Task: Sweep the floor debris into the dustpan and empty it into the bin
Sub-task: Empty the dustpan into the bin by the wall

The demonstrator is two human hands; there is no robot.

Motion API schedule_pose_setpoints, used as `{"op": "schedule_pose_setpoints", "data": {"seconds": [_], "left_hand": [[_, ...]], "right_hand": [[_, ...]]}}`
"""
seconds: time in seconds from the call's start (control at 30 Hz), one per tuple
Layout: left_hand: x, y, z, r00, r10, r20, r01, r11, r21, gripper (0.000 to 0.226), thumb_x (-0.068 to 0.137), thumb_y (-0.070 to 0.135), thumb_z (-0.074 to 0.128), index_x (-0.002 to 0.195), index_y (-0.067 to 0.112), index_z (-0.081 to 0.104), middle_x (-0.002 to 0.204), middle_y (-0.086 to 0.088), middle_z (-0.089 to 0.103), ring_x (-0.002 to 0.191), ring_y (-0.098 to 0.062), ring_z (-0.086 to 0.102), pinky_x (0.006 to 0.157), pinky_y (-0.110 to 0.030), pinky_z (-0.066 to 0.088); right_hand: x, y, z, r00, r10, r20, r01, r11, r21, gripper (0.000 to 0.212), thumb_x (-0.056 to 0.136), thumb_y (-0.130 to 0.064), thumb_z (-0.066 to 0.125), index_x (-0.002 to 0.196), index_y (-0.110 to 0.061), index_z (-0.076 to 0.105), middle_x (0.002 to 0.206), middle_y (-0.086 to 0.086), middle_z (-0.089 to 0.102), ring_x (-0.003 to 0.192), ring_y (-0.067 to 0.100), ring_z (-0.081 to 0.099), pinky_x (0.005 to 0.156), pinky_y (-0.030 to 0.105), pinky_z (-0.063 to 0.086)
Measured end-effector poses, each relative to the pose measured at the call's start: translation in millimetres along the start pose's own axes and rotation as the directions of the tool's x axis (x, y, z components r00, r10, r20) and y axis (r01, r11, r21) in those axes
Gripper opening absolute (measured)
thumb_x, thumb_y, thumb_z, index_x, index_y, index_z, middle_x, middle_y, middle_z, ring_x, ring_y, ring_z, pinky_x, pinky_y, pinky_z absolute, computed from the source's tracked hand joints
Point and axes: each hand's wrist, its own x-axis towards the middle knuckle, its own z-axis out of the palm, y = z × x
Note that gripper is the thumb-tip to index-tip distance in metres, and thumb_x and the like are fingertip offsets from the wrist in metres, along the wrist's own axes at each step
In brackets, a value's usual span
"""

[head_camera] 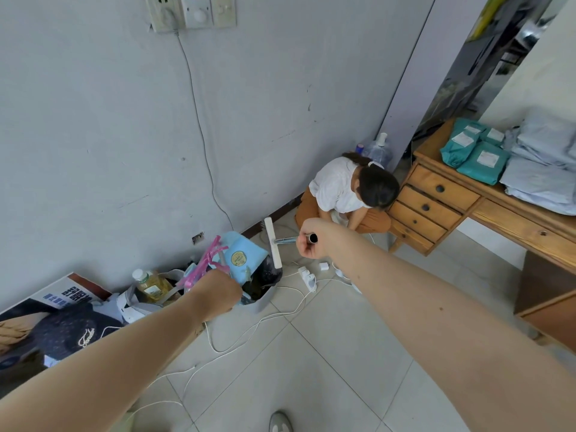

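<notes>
My left hand (215, 291) is closed on the handle of a light blue dustpan (240, 257), which is tipped up over a grey bin (265, 302) lined with a black bag by the wall. My right hand (311, 243) grips the top end of a metal handle. That handle runs down to a white broom head (272, 244), which stands on edge just right of the dustpan, above the bin's rim. What is inside the dustpan and bin is hidden.
A person in a white top (352, 188) crouches by a wooden desk with drawers (430, 207). A white power strip (307, 277) and loose white cables (249, 332) lie on the tiles. An oil bottle (149, 285), bags and a poster (46, 319) sit left of the bin.
</notes>
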Motion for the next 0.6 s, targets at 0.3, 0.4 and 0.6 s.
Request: {"op": "schedule_pose_setpoints", "data": {"seconds": [0.3, 0.4, 0.6], "left_hand": [[4.0, 72.9, 21.5, 0.984, 0.128, 0.122, -0.149, 0.973, 0.177, 0.014, 0.082, -0.012, 0.058, 0.09, -0.002, 0.063, 0.083, -0.009, 0.068, 0.072, -0.025, 0.066, 0.051, -0.031, 0.041], [5.7, 50.8, 12.0, 0.994, 0.093, 0.048, -0.1, 0.981, 0.167, 0.012, 0.08, -0.011, 0.058, 0.082, 0.001, 0.06, 0.081, -0.009, 0.068, 0.07, -0.025, 0.065, 0.047, -0.027, 0.035], [4.4, 19.0, -9.3, 0.999, -0.021, -0.026, 0.023, 0.996, 0.084, 0.02, 0.081, -0.007, 0.05, 0.083, 0.008, 0.062, 0.082, -0.007, 0.069, 0.068, -0.023, 0.062, 0.042, -0.024, 0.026]], "right_hand": [[2.6, 12.9, -8.6, 1.0, 0.024, -0.013, -0.024, 0.999, 0.033, 0.027, 0.096, -0.005, 0.025, 0.076, -0.005, 0.043, 0.036, 0.005, 0.034, 0.019, 0.012, 0.034, 0.03, 0.011, 0.035], [-0.1, 10.4, -12.2, 0.996, 0.016, -0.085, -0.01, 0.997, 0.072, 0.013, 0.092, -0.006, 0.036, 0.084, -0.007, 0.045, 0.054, 0.005, 0.038, 0.021, 0.016, 0.035, 0.032, 0.015, 0.036], [1.9, 12.3, -7.8, 0.997, -0.04, -0.073, 0.042, 0.999, 0.019, 0.02, 0.091, -0.004, 0.028, 0.079, -0.005, 0.044, 0.056, 0.006, 0.038, 0.021, 0.014, 0.036, 0.032, 0.013, 0.035]]}}
